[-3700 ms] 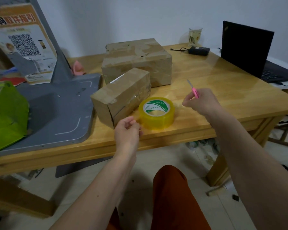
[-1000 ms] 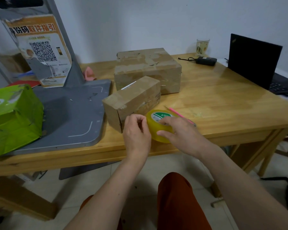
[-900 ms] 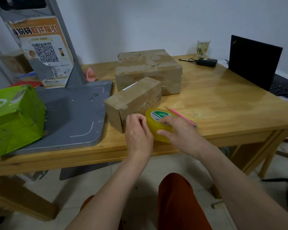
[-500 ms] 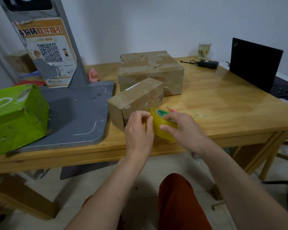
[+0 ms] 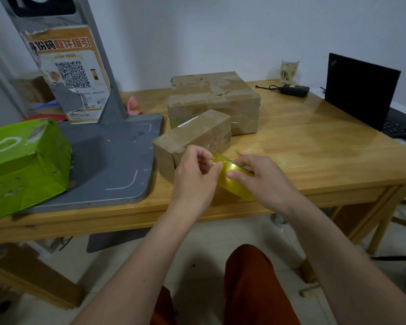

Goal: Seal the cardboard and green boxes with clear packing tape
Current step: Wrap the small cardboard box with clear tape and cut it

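Note:
My right hand (image 5: 265,181) grips the yellow-tinted roll of packing tape (image 5: 232,181), tilted on its edge and lifted off the wooden table (image 5: 314,146). My left hand (image 5: 195,177) pinches at the roll's rim near its top. A small cardboard box (image 5: 192,139) lies just behind my hands, its near end taped. A larger taped cardboard box (image 5: 213,99) stands behind it. The green box (image 5: 21,165) sits at the far left on a grey base. A pink cutter (image 5: 240,153) peeks out behind my right hand.
A grey stand base (image 5: 108,158) with an upright post and QR poster (image 5: 68,73) fills the table's left. At back right are a black laptop (image 5: 361,95), a black adapter with cable (image 5: 293,90) and a glass (image 5: 289,70). My orange-clad knee (image 5: 249,285) is below.
My right hand put the pink cutter down on the table and took hold of the tape roll. The roll has been tipped from flat onto its edge and lifted, my left hand picking at its rim.

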The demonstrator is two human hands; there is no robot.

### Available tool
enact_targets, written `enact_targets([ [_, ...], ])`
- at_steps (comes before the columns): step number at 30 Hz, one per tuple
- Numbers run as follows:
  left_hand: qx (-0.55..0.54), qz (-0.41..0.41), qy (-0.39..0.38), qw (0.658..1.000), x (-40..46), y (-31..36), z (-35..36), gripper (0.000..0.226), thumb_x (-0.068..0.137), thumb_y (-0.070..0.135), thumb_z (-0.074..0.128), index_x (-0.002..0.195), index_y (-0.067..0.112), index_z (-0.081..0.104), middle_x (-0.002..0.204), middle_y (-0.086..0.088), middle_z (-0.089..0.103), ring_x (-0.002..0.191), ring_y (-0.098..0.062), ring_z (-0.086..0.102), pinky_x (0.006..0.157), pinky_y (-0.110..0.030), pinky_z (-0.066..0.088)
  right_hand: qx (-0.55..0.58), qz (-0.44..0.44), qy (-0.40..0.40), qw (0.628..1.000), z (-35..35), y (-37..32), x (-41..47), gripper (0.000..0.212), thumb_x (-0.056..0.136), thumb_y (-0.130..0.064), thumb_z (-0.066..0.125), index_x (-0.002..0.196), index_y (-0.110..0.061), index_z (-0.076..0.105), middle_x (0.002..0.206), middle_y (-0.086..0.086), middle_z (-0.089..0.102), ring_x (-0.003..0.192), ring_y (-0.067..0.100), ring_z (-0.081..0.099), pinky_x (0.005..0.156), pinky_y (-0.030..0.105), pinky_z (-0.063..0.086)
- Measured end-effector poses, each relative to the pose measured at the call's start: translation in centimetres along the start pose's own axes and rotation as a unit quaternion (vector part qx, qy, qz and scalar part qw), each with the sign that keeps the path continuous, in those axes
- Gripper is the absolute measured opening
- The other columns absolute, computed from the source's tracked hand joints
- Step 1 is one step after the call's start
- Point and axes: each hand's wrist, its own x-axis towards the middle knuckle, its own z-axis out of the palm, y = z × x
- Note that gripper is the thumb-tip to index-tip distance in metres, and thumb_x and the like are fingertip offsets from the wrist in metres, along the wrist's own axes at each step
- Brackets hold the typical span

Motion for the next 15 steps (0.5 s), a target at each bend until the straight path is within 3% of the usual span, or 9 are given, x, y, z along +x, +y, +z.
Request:
enact_targets([
  [4, 0.075, 0.047, 0.028, 0.996, 1.1, 0.3, -1.1, 0.022, 0.086, 0.012, 0.071, 0.079, 0.024, 0.055, 0.1, 0.003, 0.052, 0.088, -0.008, 0.053, 0.069, -0.008, 0.044, -0.009, -0.024, -0.003, 1.0, -0.2, -1.5, -0.8, 0.026, 0.094, -0.036, 0.057, 0.105, -0.015, 0.067, 0.093, 0.0, 0.067, 0.091, 0.016, 0.06, 0.078, 0.035, 0.047],
  [8, 0.097, 0.072, 0.049, 0.991, 0.8, 1.0, -1.8, 0.018, 0.088, 0.012, 0.069, 0.078, 0.022, 0.058, 0.072, 0.011, 0.06, 0.072, -0.003, 0.059, 0.064, -0.018, 0.048, 0.03, -0.062, 0.003, 0.998, 0.0, -2.0, -1.4, 0.028, 0.09, -0.038, 0.062, 0.108, -0.017, 0.066, 0.092, -0.005, 0.064, 0.087, 0.011, 0.059, 0.078, 0.035, 0.048],
  [11, -0.066, -0.009, 0.058, 0.996, 1.4, 1.7, -3.2, 0.023, 0.087, 0.005, 0.069, 0.074, 0.019, 0.057, 0.072, 0.002, 0.067, 0.071, -0.012, 0.066, 0.068, -0.026, 0.056, 0.135, -0.087, 0.003, 0.987, 0.3, -1.6, -3.0, 0.062, 0.063, -0.044, 0.081, 0.117, -0.037, 0.051, 0.11, -0.021, 0.058, 0.103, -0.009, 0.054, 0.081, 0.011, 0.044],
  [13, -0.208, -0.094, 0.041, 0.973, 1.9, 2.1, -4.1, 0.023, 0.088, -0.002, 0.066, 0.074, 0.013, 0.056, 0.07, -0.005, 0.069, 0.064, -0.013, 0.067, 0.063, -0.025, 0.057, 0.167, -0.111, 0.055, 0.978, 0.8, -1.1, -3.7, 0.071, 0.056, -0.038, 0.087, 0.114, -0.041, 0.045, 0.115, -0.023, 0.054, 0.11, -0.011, 0.05, 0.084, 0.006, 0.04],
  [15, -0.253, -0.14, 0.028, 0.957, 2.0, 2.4, -4.7, 0.02, 0.088, -0.003, 0.065, 0.075, 0.01, 0.057, 0.071, -0.007, 0.067, 0.059, -0.011, 0.065, 0.06, -0.022, 0.056, 0.192, -0.125, 0.116, 0.966, 1.3, -0.7, -3.9, 0.074, 0.058, -0.027, 0.092, 0.114, -0.04, 0.044, 0.114, -0.02, 0.054, 0.109, -0.007, 0.052, 0.084, 0.008, 0.042],
])
